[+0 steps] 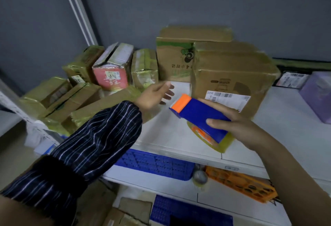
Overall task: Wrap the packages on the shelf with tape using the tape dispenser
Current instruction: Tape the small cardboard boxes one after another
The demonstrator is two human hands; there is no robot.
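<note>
- One tape dispenser (200, 116), blue body with an orange roller end. The right hand (238, 127) is gripping it, thumb lying across the near face and fingers wrapping the far side. It is hovering over the white shelf (179, 136), orange end pointing toward the left hand. One yellowish tape roll (222, 145) is showing under the body.
- The left hand (154, 95), in a striped sleeve (100, 136), is stretching forward with fingers straight and loosely spread, holding nothing.
- Packages: I am counting eight cardboard ones on the shelf; blur is making the left cluster uncertain.
- Two large ones. The green-printed box (179, 55) is standing just beyond the left fingertips. The barcode-labelled box (231, 82) is standing just beyond the right hand, directly behind the dispenser.
- Three mid-sized ones are standing beyond and to the left of the left hand: a glossy taped box (145, 70), a pink-faced box (111, 75) and an olive box (84, 61).
- Three low ones are lying left of the left forearm: the long box (107, 107) is passing under the wrist, with two flat boxes (44, 93) further left.
- One purple box (318, 97) and one grey mailer (292, 80) are sitting well to the right of the right hand.
- Below both hands, on the lower tiers: two blue crates (155, 165), one orange crate (241, 184), and one grey round object (199, 176) between them, too blurred to identify.
</note>
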